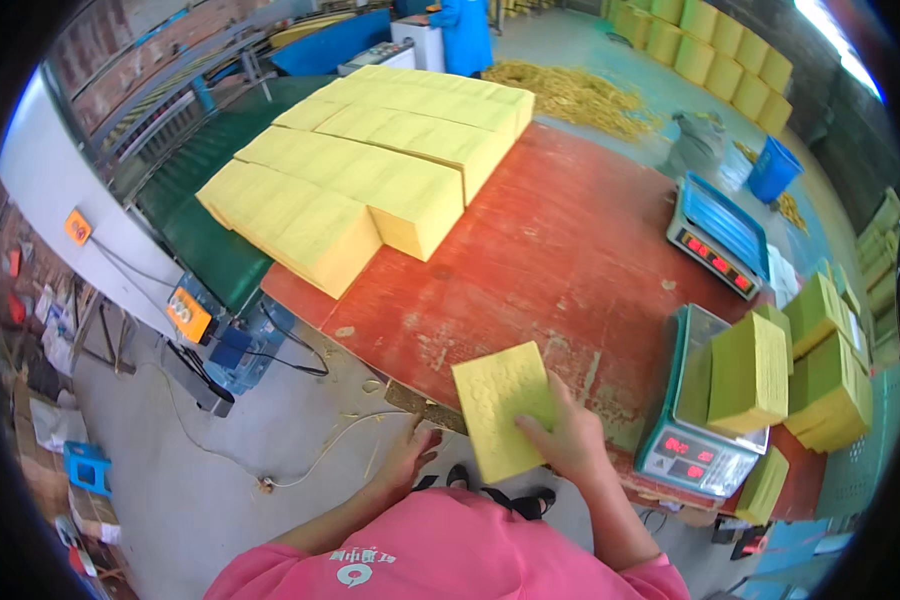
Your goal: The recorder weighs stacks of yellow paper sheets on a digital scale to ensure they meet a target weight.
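My right hand [573, 432] grips a thin stack of yellow paper sheets [502, 400] by its right edge, thumb on the top face. The stack is tilted over the near edge of the red table [570, 230]. My left hand [410, 455] is off to the left of the stack, apart from it, fingers spread and holding nothing. To the right, a thicker yellow paper stack [745, 375] stands on a digital scale [685, 458] with a lit red display. Long rows of yellow paper stacks [370, 165] lie at the far left of the table.
A second scale [718, 235] with a blue tray stands at the back right. More yellow bundles [830, 385] crowd the right corner. At left are a green conveyor belt [195, 235] and a blue motor [245, 355]. A person in blue [465, 35] stands far off, near yellow scraps [570, 95].
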